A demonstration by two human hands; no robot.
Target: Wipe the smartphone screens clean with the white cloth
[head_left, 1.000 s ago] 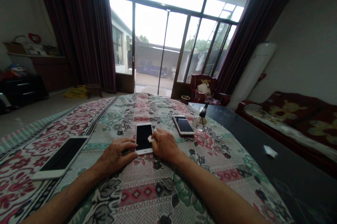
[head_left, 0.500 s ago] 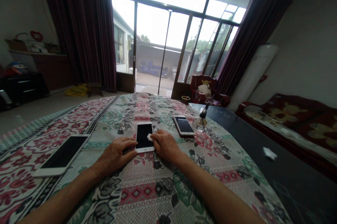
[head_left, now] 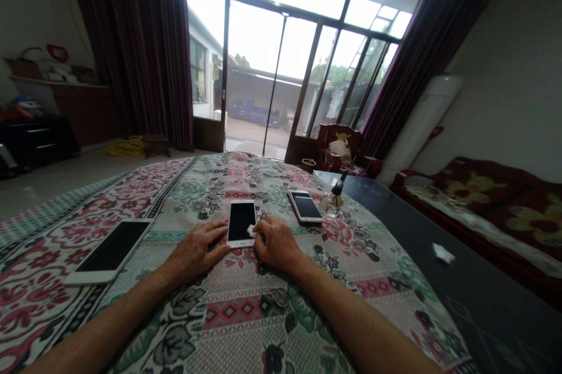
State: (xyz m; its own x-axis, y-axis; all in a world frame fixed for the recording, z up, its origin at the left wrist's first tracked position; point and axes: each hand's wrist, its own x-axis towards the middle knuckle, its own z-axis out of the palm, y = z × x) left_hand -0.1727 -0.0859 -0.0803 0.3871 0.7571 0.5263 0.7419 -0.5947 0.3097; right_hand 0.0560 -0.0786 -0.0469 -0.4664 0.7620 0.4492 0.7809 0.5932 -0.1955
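I'm pinching a white tissue (head_left: 251, 230) with my right hand (head_left: 276, 242) at the lower right of the middle smartphone (head_left: 241, 219), which is lying between the left and right edges of the table (head_left: 246, 289); my left hand (head_left: 199, 248) is resting spread, thumb touching that phone's near left corner.

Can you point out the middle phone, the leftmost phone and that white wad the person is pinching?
Middle phone (head_left: 241, 219): head view, on its dark screen.
Leftmost phone (head_left: 111, 250): head view, on its dark screen.
White wad (head_left: 250, 230): head view, on its exposed end.
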